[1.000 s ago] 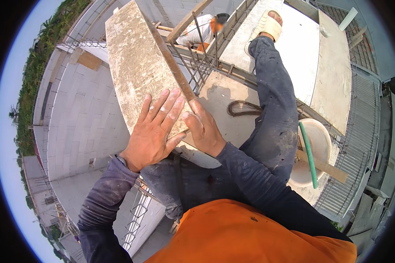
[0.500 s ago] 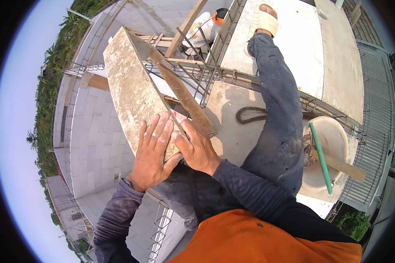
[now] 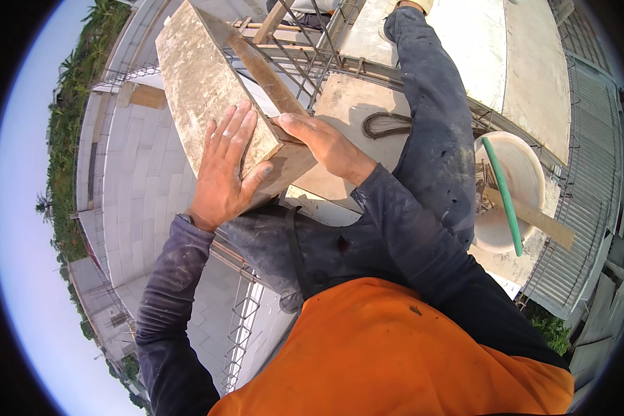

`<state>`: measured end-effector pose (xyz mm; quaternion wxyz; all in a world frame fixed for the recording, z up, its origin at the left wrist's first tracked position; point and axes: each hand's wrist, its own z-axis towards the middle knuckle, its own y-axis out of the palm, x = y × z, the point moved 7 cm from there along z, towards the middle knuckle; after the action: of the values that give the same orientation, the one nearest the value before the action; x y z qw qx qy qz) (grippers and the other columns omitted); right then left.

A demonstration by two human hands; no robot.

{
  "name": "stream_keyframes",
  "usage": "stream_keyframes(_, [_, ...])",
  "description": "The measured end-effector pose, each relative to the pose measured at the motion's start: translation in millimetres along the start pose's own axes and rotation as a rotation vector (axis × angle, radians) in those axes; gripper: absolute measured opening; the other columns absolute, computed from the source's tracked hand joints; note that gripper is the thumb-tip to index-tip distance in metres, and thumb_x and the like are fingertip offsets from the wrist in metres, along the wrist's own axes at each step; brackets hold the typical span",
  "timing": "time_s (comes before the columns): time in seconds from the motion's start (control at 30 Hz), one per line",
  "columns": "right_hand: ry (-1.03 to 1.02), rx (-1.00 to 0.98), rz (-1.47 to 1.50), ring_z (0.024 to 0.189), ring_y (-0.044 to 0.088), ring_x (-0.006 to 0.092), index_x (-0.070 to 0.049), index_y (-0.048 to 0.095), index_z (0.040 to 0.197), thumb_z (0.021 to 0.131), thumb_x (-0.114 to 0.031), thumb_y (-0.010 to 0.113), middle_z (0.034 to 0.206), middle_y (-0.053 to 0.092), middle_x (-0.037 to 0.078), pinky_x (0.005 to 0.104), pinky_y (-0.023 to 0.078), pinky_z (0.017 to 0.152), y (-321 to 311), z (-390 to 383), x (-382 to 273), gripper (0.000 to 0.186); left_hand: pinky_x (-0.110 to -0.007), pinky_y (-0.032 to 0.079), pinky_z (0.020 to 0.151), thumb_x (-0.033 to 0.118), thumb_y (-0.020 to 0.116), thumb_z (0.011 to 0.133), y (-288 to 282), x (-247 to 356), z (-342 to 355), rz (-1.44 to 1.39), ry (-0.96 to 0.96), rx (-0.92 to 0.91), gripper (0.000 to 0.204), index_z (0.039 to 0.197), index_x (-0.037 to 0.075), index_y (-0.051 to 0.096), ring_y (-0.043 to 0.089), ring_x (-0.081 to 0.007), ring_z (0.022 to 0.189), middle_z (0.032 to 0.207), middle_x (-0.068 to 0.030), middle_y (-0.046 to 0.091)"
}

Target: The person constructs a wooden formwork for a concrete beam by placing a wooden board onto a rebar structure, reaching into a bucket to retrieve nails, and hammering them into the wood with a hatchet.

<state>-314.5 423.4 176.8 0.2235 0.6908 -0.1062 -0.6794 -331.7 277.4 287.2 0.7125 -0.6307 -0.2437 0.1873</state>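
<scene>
A long, mortar-stained formwork piece of boards (image 3: 191, 76) stands out over my bent leg, angled to the upper left, with a narrower brown board along its right side. My left hand (image 3: 225, 166) lies on the near part of its pale face, fingers stretched and apart. My right hand (image 3: 333, 149) grips the near right end, thumb on top near the brown board; some of its fingers are hidden. A dark loop of tie wire (image 3: 378, 125) lies on a pale panel (image 3: 347, 97) beyond my right hand.
A white tub (image 3: 537, 173) at right holds wire bits, a green tube (image 3: 500, 194) and a wooden strip (image 3: 548, 222). Rebar cages (image 3: 312, 76) cross ahead. A co-worker (image 3: 305, 14) is partly visible at the top. Block walls (image 3: 139, 187) drop away at left; corrugated roofing (image 3: 589, 208) lies right.
My hands and the formwork have shifted upward in the picture along with the surroundings. My right hand has moved rightward around the piece's end, whose near face now shows. Less of the co-worker shows.
</scene>
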Motion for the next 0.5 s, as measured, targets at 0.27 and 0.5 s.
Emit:
stream_keyframes(0.27, [-0.263,0.265,-0.402,0.112,0.060,0.0405,0.001,0.059,0.123,0.104,-0.075,0.047,0.115,0.061,0.025,0.0495,0.045,0.101,17,-7,1,0.080,-0.058,0.015,0.133,0.042,0.067,0.103,6,-3,-2,-0.026,0.001,0.030,0.081,0.167,0.006,0.035,0.027,-0.0395,0.163,0.174,-0.0186,0.034])
stream_keyframes(0.5, [-0.584,0.487,-0.431,0.087,0.057,0.0420,0.000,0.059,0.107,0.107,-0.068,0.047,0.091,0.059,0.021,0.0491,0.045,0.082,19,7,12,0.069,-0.057,0.017,0.132,0.043,0.066,0.103,9,-9,1,-0.027,0.016,0.045,0.080,0.167,0.004,0.036,0.028,-0.0411,0.162,0.172,-0.0214,0.036])
